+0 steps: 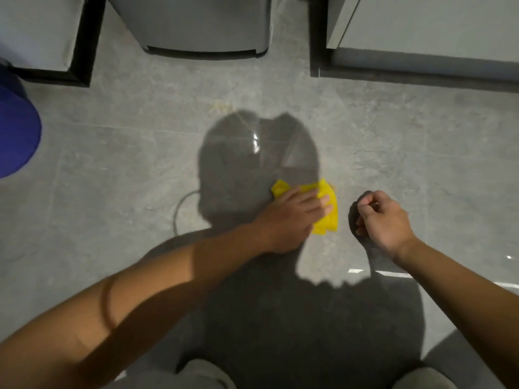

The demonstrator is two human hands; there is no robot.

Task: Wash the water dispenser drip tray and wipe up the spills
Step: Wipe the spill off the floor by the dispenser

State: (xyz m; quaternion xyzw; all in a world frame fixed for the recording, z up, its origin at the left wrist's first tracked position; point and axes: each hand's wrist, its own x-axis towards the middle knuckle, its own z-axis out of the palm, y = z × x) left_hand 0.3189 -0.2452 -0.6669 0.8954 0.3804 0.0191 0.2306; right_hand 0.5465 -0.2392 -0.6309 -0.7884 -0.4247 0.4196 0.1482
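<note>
A yellow cloth [328, 214] lies flat on the grey tiled floor [126, 164] in front of me. My left hand [292, 217] presses down on it with the fingers spread over the cloth. My right hand [384, 220] hovers just right of the cloth, curled into a loose fist with nothing visible in it. A wet glint [255, 143] shows on the floor a little beyond the cloth. The base of the grey water dispenser [202, 29] stands at the top centre. No drip tray is in view.
A blue round container [16, 130] sits at the left edge. Grey cabinets with dark plinths stand at top left [42, 37] and top right [421, 32]. My knees [202, 374] show at the bottom, and my shadow falls across the floor.
</note>
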